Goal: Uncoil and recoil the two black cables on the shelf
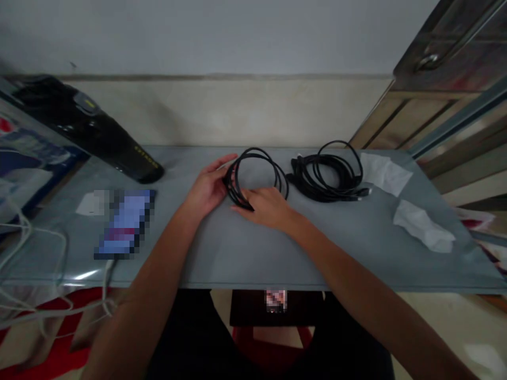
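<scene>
A loosely coiled black cable stands partly raised off the grey table, its loops arching up between my hands. My left hand curls round the coil's left side, with the index finger stretched along the top. From the right, my right hand grips the lower part of the loops, thumb toward me and fingers partly inside the ring. To the right of that hand lies a second, thicker coil of black cable, its plug ends pointing right. Neither hand touches this second coil.
Two crumpled white tissues lie on the right of the table. On the left are a phone with a white cord and a black, bottle-like object leaning over the tabletop. A wall borders the back.
</scene>
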`<state>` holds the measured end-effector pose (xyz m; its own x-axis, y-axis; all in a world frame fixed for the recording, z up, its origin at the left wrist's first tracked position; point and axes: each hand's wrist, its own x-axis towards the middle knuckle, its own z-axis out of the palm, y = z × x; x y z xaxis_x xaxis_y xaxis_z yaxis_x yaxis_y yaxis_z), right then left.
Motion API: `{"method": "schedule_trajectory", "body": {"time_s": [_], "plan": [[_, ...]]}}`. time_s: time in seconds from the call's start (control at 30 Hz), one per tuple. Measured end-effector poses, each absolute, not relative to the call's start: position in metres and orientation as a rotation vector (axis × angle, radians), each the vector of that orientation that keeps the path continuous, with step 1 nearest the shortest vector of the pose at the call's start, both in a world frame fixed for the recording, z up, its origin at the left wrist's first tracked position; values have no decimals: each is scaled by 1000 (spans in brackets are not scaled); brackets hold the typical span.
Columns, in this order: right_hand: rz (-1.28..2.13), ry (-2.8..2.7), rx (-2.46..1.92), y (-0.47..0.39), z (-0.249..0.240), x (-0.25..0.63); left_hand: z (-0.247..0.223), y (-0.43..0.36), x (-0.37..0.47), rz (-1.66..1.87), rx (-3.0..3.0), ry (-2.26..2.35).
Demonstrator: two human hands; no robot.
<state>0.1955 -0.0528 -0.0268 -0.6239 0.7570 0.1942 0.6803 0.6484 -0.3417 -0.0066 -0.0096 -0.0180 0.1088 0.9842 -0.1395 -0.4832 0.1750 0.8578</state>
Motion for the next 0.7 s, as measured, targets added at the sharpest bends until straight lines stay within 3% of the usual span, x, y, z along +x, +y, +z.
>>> {"method": "schedule_trajectory", "body": {"time_s": [0.3,0.7], "plan": [[472,-2162,-1334,-45,-25,197,1,-10,39,1175,604,857],[578,-1851,-1081,-35,-33,213,-1,3,59,1131,565,735]]}}
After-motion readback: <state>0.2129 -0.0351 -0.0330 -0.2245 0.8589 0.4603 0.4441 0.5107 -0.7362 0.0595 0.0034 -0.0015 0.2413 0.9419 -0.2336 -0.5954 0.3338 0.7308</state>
